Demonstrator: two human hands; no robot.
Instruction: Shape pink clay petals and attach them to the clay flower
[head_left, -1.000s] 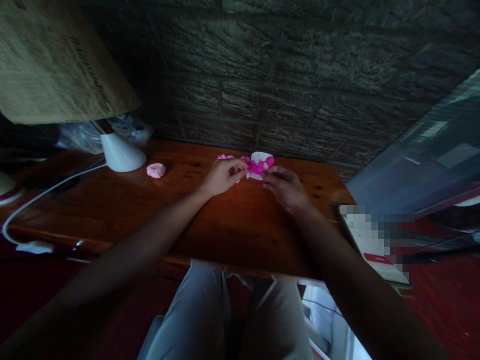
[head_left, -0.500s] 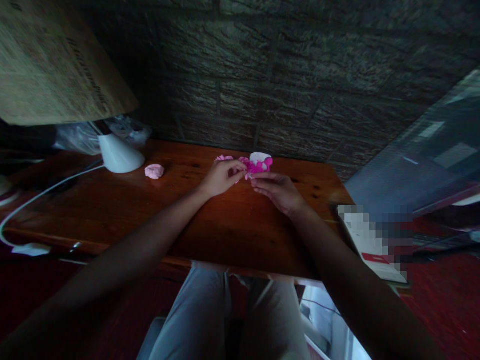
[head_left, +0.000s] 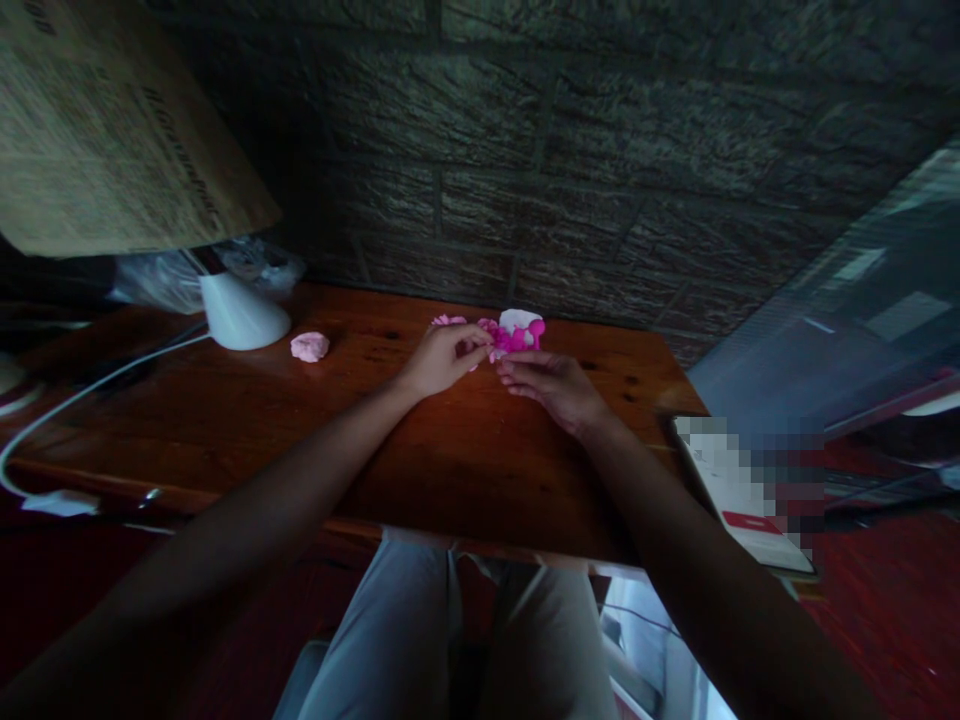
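Note:
A cluster of bright pink clay pieces [head_left: 516,336] lies at the far edge of the wooden table [head_left: 225,420], on a small white piece [head_left: 517,319]. My left hand [head_left: 441,358] has its fingers pinched together on the left side of the pink pieces. My right hand [head_left: 550,384] reaches in from the right, fingers curled, its fingertips touching the same pink cluster. A pale pink lump of clay [head_left: 310,346] sits alone further left on the table.
A white lamp base [head_left: 241,312] with a cable [head_left: 82,395] stands at the back left under a large paper shade [head_left: 112,130]. Crumpled plastic [head_left: 255,258] lies behind it. A brick-pattern wall [head_left: 570,150] closes the back. Papers [head_left: 739,490] lie at the right.
My right hand has slid left toward my left hand, and its fingertips now meet the pink pieces. My left hand has stayed in place.

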